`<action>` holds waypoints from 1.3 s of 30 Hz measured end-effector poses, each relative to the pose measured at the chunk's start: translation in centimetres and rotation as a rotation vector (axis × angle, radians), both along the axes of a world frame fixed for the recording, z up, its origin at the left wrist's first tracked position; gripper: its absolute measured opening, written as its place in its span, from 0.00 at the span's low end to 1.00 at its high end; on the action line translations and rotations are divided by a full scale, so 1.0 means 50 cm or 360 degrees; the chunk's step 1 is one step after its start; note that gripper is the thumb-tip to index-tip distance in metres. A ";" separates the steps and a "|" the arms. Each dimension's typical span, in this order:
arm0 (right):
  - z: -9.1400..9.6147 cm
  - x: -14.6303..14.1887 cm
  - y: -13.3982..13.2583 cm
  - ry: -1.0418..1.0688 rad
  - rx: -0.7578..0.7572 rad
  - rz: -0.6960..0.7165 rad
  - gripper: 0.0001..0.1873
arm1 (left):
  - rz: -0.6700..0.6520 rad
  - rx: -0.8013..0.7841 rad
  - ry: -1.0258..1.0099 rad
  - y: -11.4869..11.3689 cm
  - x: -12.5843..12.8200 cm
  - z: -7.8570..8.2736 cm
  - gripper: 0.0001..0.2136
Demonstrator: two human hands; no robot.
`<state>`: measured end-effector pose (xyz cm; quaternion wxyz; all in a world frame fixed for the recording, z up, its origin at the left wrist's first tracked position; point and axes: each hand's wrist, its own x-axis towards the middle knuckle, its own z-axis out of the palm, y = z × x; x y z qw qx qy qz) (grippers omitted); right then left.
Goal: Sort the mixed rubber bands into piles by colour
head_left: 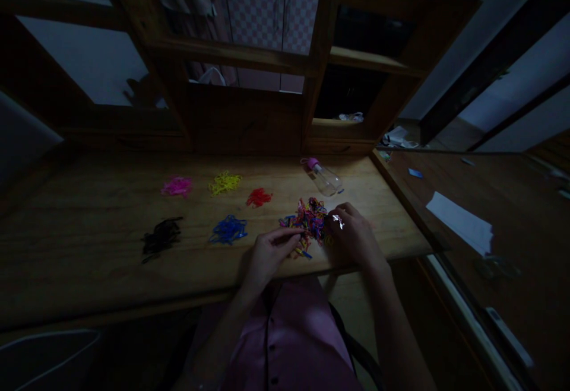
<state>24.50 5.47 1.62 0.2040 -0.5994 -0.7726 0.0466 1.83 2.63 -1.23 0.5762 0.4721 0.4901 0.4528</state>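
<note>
A mixed heap of small coloured bands, looking like rubber bands [313, 216], lies on the wooden desk between my hands. My left hand [269, 256] comes in from the near left, thumb and forefinger pinched together at the heap's near edge; what is between the tips is too small to make out. At the heap's right side, my right hand [355, 232] has its fingers curled inward beside a shiny glint, and its grip is partly hidden. Sorted by colour to the left are blue bands [228, 229], red bands [259, 197], yellow bands [225, 183], pink bands [177, 186] and black bands [161, 237].
Behind the heap a clear bottle [327, 180] with a purple cap lies on its side. A wooden shelf unit [249, 118] rises along the desk's back. To the right, a brown surface [445, 183] holds white paper [461, 222] and a blue card [415, 173].
</note>
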 end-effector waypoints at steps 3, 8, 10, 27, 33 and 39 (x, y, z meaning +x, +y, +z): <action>0.002 -0.008 0.014 -0.0118 -0.0030 0.0031 0.06 | 0.0009 0.0050 0.0018 0.000 -0.001 -0.003 0.13; 0.006 -0.007 0.037 -0.0256 -0.0097 0.0019 0.02 | -0.0006 0.0111 0.0100 0.001 -0.002 -0.003 0.12; 0.007 -0.003 0.043 -0.0255 -0.0118 0.0044 0.02 | -0.0012 0.0127 0.0083 0.002 -0.003 -0.001 0.12; 0.063 -0.138 -0.030 0.0023 0.0251 0.0717 0.06 | 0.0114 -0.0159 -0.0642 0.003 -0.002 0.003 0.22; 0.036 -0.121 -0.023 0.0360 0.0186 0.0657 0.08 | 0.0021 -0.0098 -0.0514 0.006 -0.009 -0.001 0.18; 0.032 -0.041 -0.011 0.0688 0.0223 -0.0023 0.07 | 0.0026 -0.0107 -0.0359 0.009 -0.010 -0.010 0.17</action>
